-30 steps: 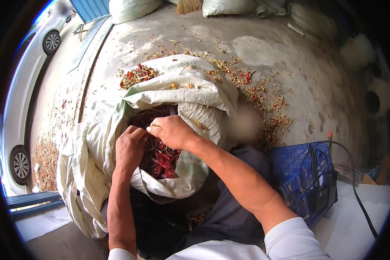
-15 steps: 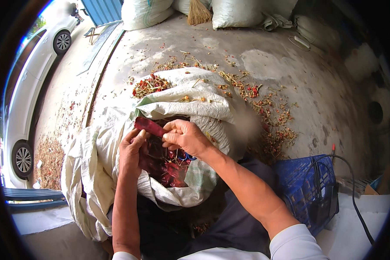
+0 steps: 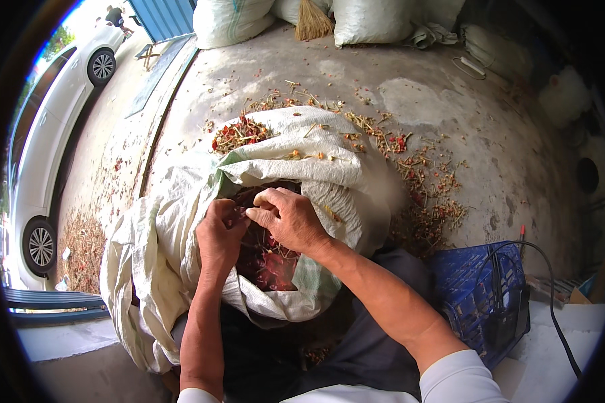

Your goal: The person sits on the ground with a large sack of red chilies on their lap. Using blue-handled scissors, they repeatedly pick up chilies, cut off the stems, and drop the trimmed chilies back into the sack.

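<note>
I can read no text, label, brand, number or sign in this view. The surfaces I check are the open woven sack (image 3: 158, 262) before me, the full white sacks (image 3: 370, 23) at the far side, the white car (image 3: 50, 144) and the blue plastic crate (image 3: 467, 269); none bears legible lettering.

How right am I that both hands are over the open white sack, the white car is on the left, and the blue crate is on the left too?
Only the crate's side is wrong: the blue crate is on the right, as the head view shows. The left hand and right hand are over the open white sack, and the white car is on the left.
</note>
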Demonstrator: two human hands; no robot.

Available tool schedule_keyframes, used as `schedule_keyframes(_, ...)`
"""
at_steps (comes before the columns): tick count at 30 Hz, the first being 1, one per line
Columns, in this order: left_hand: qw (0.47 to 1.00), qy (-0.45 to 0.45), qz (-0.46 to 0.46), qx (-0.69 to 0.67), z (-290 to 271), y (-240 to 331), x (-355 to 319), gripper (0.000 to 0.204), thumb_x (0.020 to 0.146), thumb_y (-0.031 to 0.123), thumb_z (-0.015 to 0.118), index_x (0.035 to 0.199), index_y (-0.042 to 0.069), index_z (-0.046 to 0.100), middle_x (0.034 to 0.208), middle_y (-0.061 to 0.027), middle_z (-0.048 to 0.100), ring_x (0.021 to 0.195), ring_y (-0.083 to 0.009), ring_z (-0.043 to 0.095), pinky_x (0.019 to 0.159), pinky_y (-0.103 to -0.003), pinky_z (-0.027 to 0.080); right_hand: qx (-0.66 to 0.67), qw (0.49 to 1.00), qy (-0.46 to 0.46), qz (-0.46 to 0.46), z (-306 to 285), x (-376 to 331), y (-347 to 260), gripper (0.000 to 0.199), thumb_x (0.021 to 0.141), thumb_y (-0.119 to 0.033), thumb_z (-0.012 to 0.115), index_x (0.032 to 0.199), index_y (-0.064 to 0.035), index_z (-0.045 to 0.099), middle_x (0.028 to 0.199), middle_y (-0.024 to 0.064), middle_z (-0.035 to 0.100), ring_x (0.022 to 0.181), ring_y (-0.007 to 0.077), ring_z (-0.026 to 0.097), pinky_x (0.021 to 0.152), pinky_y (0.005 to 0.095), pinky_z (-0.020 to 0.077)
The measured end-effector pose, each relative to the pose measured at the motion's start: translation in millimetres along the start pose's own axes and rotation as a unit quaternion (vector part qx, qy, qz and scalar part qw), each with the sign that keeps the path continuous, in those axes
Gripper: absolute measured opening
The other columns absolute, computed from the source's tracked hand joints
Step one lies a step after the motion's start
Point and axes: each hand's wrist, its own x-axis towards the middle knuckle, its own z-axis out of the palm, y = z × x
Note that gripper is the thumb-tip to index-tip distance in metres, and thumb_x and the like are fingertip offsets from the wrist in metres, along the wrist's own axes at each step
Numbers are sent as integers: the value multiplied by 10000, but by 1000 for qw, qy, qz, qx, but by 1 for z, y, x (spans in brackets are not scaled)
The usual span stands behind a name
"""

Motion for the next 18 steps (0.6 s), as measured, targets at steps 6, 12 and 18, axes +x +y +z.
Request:
schedule_keyframes(6,991,-29,84,97,17,1,-9,309,794,27,696,1075,54,570,837,-154,694,755,-329,685,670,-394,532,-60,997,-9,-47,2,-4,2,166,888,-228,668,883,-64,640,812,147,615,767,359,648,661,446,527)
schedule_keyframes(12,993,-31,81,77,26,2,-11,338,781,36,705,1104,47,603,826,-129,690,722,-264,664,686,-359,528,-157,983,-15,-91,2,-11,4,80,904,-123,604,844,-72,589,778,136,574,659,352,647,580,438,541)
schedule_keyframes(18,928,-206,-149,-272,-5,10,-6,374,841,105,743,1178,1,620,887,-28,662,790,-98,599,715,-255,504,-50,993,31,-106,4,-3,5,109,913,-136,641,880,-34,623,846,141,629,712,347,634,659,446,517)
